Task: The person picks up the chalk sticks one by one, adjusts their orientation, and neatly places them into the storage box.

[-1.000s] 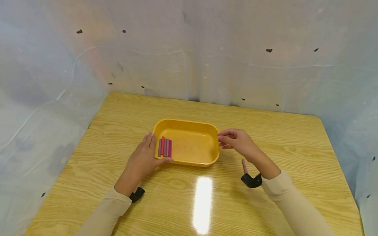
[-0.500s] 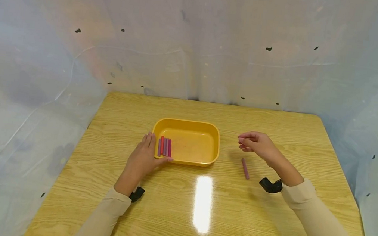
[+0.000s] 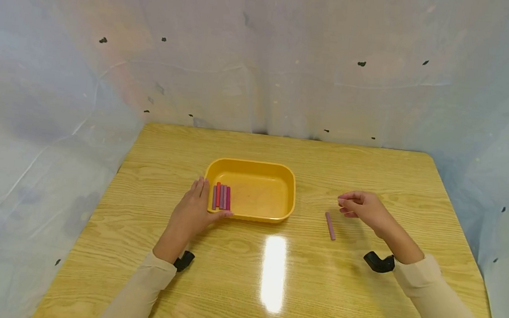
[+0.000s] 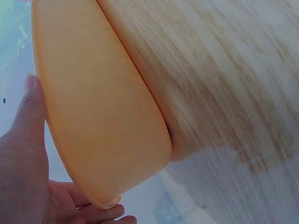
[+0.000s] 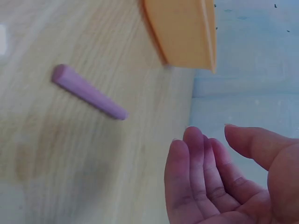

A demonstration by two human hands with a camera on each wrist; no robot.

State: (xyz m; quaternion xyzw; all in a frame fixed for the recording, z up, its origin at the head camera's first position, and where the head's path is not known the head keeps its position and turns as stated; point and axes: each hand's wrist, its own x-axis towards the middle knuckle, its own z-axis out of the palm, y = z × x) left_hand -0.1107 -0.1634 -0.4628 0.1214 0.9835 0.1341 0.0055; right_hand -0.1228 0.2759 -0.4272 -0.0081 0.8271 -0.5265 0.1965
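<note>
A shallow yellow tray point(image 3: 258, 217) stands on the table, with several purple, red and magenta chalk-like sticks point(image 3: 222, 197) side by side at its left end. My left hand point(image 3: 190, 211) rests at the tray's front left corner, its straight fingers over the left rim and its thumb along the front rim. In the left wrist view, the thumb point(image 4: 30, 105) lies on that rim. A single purple stick point(image 5: 88, 91) lies on the table right of the tray. Above and to the right of it hovers my right hand point(image 3: 364, 208), thumb and fingertips apart and holding nothing.
The wooden table point(image 3: 324, 296) carries a bright light reflection point(image 3: 273, 274) in front of the tray. Pale sheeting point(image 3: 263, 54) with dark spots rises behind and at the sides. Black devices sit at both wrists, the right one point(image 3: 378, 262) low over the table.
My right hand has moved away from the tray's right end, first rightward, then back toward me, and the purple stick shows fully. The left hand has stayed on the tray.
</note>
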